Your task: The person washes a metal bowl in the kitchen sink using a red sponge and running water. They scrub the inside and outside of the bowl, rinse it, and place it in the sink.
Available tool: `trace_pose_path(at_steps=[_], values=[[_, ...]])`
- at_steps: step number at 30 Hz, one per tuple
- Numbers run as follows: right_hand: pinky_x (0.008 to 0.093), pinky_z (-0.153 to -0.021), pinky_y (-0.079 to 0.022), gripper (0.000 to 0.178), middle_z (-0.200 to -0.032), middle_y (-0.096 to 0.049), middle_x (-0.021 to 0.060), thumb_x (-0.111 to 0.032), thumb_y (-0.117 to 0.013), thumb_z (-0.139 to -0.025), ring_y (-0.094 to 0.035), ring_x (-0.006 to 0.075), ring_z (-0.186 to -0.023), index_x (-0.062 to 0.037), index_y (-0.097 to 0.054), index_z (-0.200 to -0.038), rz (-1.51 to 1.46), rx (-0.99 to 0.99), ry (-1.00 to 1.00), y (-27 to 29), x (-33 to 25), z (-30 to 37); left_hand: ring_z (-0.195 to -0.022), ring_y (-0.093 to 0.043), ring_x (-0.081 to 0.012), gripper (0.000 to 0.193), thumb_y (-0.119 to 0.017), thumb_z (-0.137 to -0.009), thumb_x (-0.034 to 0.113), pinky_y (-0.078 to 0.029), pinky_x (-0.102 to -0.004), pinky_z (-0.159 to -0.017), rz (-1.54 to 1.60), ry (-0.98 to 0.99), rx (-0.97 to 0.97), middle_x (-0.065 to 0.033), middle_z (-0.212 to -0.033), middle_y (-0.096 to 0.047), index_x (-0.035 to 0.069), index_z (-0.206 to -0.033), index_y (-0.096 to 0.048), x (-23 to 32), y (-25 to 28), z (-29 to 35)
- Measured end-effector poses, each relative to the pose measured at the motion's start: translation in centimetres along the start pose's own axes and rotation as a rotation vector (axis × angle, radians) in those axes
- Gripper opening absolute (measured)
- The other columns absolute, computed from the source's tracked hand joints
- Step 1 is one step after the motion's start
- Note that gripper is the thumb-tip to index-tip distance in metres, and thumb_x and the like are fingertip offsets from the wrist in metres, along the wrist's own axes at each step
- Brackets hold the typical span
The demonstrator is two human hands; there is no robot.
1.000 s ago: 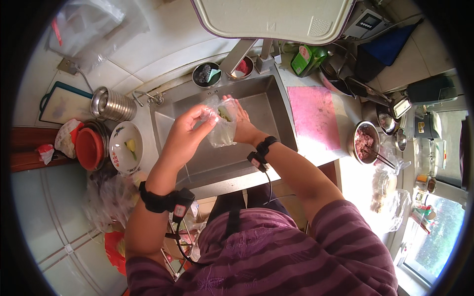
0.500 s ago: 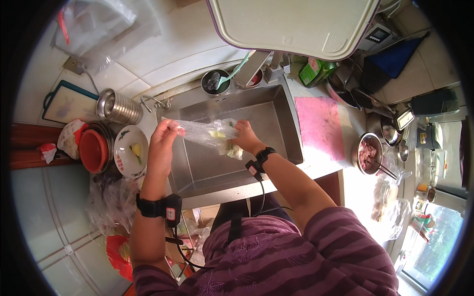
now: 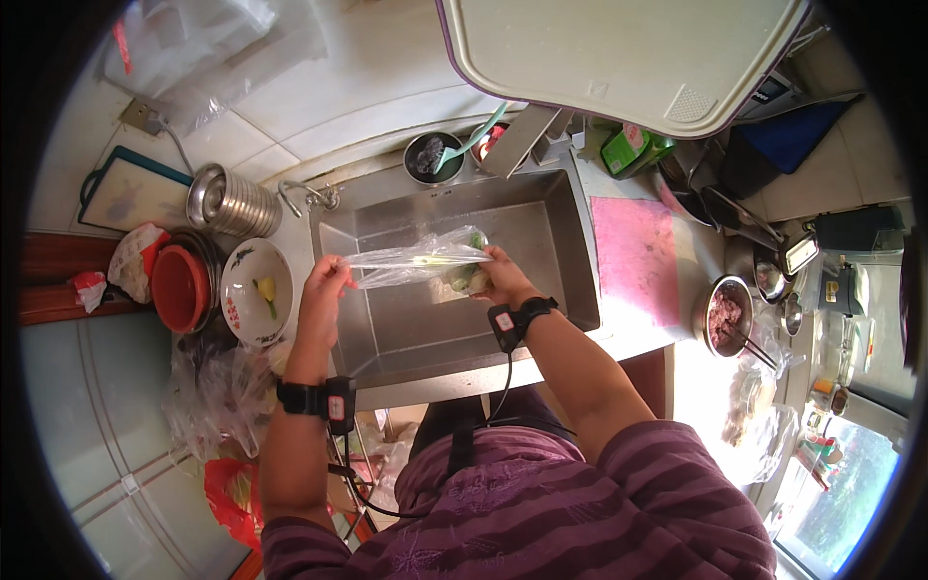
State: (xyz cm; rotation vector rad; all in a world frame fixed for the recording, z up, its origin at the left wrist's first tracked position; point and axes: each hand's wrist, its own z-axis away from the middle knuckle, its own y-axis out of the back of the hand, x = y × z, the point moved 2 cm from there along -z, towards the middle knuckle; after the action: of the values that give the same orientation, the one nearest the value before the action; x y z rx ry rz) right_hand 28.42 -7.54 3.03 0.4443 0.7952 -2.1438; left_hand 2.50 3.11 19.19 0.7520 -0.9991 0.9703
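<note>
A clear plastic bag [image 3: 411,261] is stretched taut between my two hands above the steel sink [image 3: 387,360]. My left hand [image 3: 326,292] pinches one end of it, over the sink's left side. At the other end my right hand [image 3: 505,277] grips the bag with closed fingers. Pale and green vegetable pieces [image 3: 468,278] show inside the bag, close to my right hand; their exact kind is hard to make out. Both wrists wear a black strap with a small device.
Left of the sink stand a flowered white bowl [image 3: 259,305] with a yellow-green piece inside, a red bowl [image 3: 180,289] and stacked steel cups [image 3: 232,200]. To the right lie a pink mat [image 3: 635,261] and a bowl of raw meat [image 3: 723,319]. A large pale board [image 3: 619,58] overhangs the back.
Both hands have moved slightly apart, pulling the bag tighter. My right hand has shifted a little right and down, and the vegetable pieces now sit closer to it.
</note>
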Motion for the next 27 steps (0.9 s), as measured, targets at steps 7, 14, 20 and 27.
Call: trace_pose_path(at_steps=[7,14,20,27], values=[[0.0497,-0.083,-0.050,0.034,-0.113,-0.050,0.0083,0.002,-0.040,-0.088,-0.054,0.0295,-0.101,-0.0210,-0.040,-0.112,-0.463,0.014,0.153,0.1,-0.6,0.1,-0.076,-0.051,-0.0066,0.006,-0.054,-0.087,0.021,-0.032,-0.0235,-0.071,0.069,0.332,-0.036,0.0068,-0.076,-0.053,0.019,-0.082,-0.054,-9.6,2.6,-0.8],[0.0363,-0.092,-0.046,0.046,-0.118,-0.057,0.0088,-0.003,-0.056,-0.082,-0.057,0.0212,-0.106,-0.0075,-0.047,-0.127,-0.398,-0.521,0.060,1.5,-2.8,1.7,-0.078,-0.050,-0.0081,0.008,-0.058,-0.083,0.026,-0.032,-0.0267,-0.074,0.063,0.576,-0.239,0.0048,-0.078,-0.056,0.018,-0.081,-0.056,-13.4,-0.4,-2.5],[0.0304,-0.090,-0.046,0.049,-0.116,-0.059,0.0081,-0.006,-0.064,-0.078,-0.059,0.0182,-0.102,-0.0057,-0.051,-0.125,-0.087,-0.715,-0.112,0.1,-4.7,4.2,-0.072,-0.046,-0.0078,0.007,-0.055,-0.085,0.019,-0.031,-0.0209,-0.065,-0.136,0.465,-0.320,0.0038,-0.077,-0.053,0.015,-0.079,-0.053,-11.8,-2.9,-6.5],[0.0285,-0.078,-0.047,0.035,-0.093,-0.066,0.0095,-0.010,-0.060,-0.070,-0.061,0.0161,-0.086,0.0002,-0.063,-0.104,1.145,-0.507,0.111,-2.0,-1.9,1.2,-0.071,-0.050,-0.0107,0.010,-0.054,-0.080,0.007,-0.040,-0.0244,-0.068,-0.210,0.107,-0.341,-0.0002,-0.074,-0.053,0.002,-0.088,-0.057,-9.0,-5.3,-9.8]])
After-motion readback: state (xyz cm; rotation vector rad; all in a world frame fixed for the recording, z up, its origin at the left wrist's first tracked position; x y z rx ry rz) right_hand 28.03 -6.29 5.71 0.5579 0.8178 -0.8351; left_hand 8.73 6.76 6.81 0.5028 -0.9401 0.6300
